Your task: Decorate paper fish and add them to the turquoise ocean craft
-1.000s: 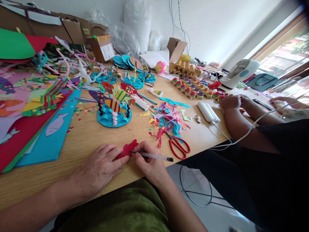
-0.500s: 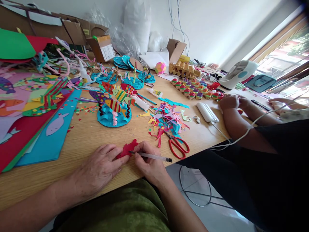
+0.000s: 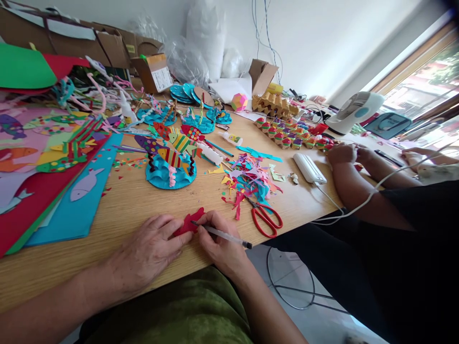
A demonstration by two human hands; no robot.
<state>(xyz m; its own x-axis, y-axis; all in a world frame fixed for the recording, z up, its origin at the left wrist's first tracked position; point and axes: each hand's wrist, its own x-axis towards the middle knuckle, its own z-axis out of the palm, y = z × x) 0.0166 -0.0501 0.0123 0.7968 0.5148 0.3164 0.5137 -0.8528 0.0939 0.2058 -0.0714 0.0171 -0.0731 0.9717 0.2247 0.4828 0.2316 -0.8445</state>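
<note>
A small red paper cut-out point(image 3: 189, 221), fish-like in outline, lies at the table's near edge. My left hand point(image 3: 152, 248) pins it down, with thumb and fingers at its left end, which they partly cover. In my right hand point(image 3: 222, 243) is a pen point(image 3: 229, 236) with a clear barrel and black end, pinched near its tip. The tip meets the red paper; any mark there is too small to see. To the right of my right hand lie red-handled scissors point(image 3: 265, 220), beside a heap of coloured paper scraps point(image 3: 251, 177).
Decorated paper fish stand on a blue scalloped base point(image 3: 170, 180). Coloured sheets point(image 3: 82, 210) spread on the left. A white power bank point(image 3: 309, 168) with a cable, painted egg cartons point(image 3: 287, 131) and a co-worker's hands point(image 3: 342, 155) are to the right.
The pen has tilted slightly, its rear end shifting a little left and down, while its tip stays on the red paper. My left hand keeps its place.
</note>
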